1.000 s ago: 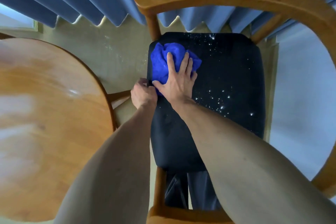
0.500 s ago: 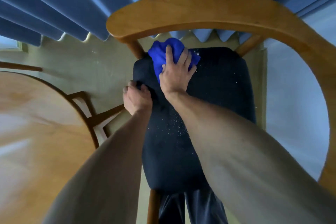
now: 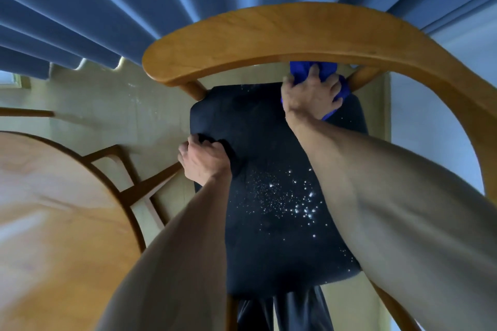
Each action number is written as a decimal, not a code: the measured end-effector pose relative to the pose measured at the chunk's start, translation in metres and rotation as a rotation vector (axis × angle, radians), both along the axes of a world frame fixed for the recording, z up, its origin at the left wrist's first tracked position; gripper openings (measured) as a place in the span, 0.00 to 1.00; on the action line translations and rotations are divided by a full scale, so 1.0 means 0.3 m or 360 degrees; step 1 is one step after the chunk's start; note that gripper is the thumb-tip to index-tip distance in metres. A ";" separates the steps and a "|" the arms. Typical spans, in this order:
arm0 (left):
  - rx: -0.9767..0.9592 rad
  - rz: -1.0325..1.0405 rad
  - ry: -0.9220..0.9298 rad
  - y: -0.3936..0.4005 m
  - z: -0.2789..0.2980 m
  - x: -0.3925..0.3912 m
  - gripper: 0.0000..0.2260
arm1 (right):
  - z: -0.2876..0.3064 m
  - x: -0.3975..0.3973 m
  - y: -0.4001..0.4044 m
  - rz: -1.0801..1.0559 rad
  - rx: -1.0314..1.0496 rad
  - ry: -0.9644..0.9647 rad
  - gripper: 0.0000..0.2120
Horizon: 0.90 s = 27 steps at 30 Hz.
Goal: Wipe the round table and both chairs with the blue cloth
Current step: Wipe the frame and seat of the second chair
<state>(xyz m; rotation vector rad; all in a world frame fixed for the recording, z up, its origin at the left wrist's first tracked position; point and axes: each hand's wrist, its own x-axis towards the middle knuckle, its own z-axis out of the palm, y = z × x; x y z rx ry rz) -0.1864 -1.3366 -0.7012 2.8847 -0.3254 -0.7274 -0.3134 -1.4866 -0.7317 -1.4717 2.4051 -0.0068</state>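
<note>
Blue cloth [image 3: 345, 88] under right hand [image 3: 312, 94], chair seat [image 3: 271, 236]

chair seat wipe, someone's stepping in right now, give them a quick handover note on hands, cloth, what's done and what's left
Right hand: pressing the blue cloth flat on the far right corner of the black chair seat, under the curved wooden backrest.
Left hand: grip closed on the seat's left edge, steadying it.
Round table: to the left, nothing on the part in view.
Done: cannot judge from this view.
Left: white specks are scattered over the seat's middle and near right; wipe those, then the wooden frame. The second chair is out of view.
</note>
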 end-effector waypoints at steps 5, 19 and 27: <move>-0.0075 0.0006 -0.0006 0.025 -0.014 -0.005 0.17 | 0.044 0.061 0.012 0.0295 0.0102 0.0041 0.20; -0.0106 -0.0210 0.0013 0.085 -0.015 0.000 0.23 | 0.042 0.222 0.180 0.0933 -0.0057 -0.0338 0.21; -0.0025 -0.0358 -0.0010 0.092 -0.010 -0.140 0.27 | 0.024 -0.133 0.255 0.0394 -0.0195 -0.0182 0.30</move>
